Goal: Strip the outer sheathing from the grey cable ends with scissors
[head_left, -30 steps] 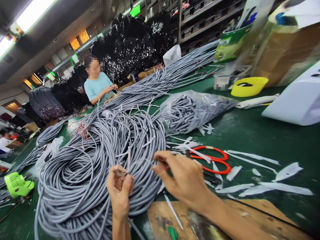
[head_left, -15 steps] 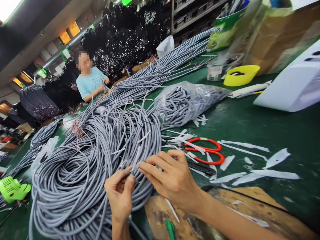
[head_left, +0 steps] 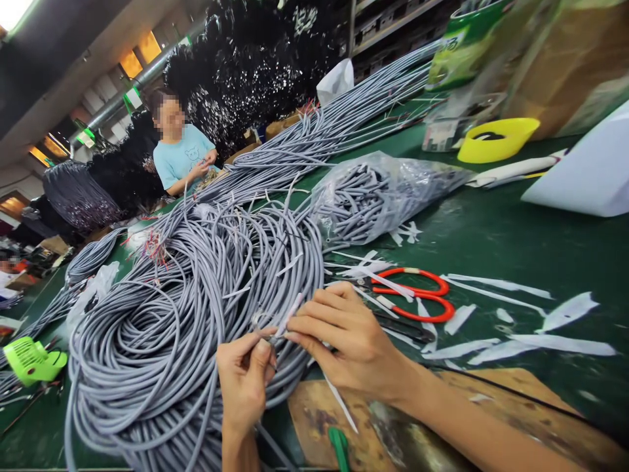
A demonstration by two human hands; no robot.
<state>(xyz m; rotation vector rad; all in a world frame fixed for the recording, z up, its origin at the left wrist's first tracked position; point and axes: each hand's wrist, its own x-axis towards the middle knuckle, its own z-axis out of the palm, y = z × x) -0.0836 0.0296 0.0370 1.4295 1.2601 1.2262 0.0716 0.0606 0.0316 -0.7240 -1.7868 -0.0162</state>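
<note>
1. Pinches with the left hand, thumb against forefinger: a narrow grip, holding the lower end of a thin pale piece.
2. Pinches the same piece with the right hand, fingertips bunched close together and right beside those of the left; a narrow grip here too.
3. Slants upward between both sets of fingertips, in front of the right side of a large coil of grey cable; too small and blurred at the pinch to tell how exactly held.
4. Behind the coil, a long bundle of grey cables, running off to the upper right across the green table.
5. Near that bundle, a clear bag full of short grey cable pieces.
6. Beyond the right hand, red-handled scissors lying among scattered white strips.
7. Below the right wrist, a worn brown board with a green object on top.
8. Farther right, a yellow ring near a green tin.
9. At far left, a bright green device.
10. Across the table, a co-worker in a light blue shirt, hands together.
</note>
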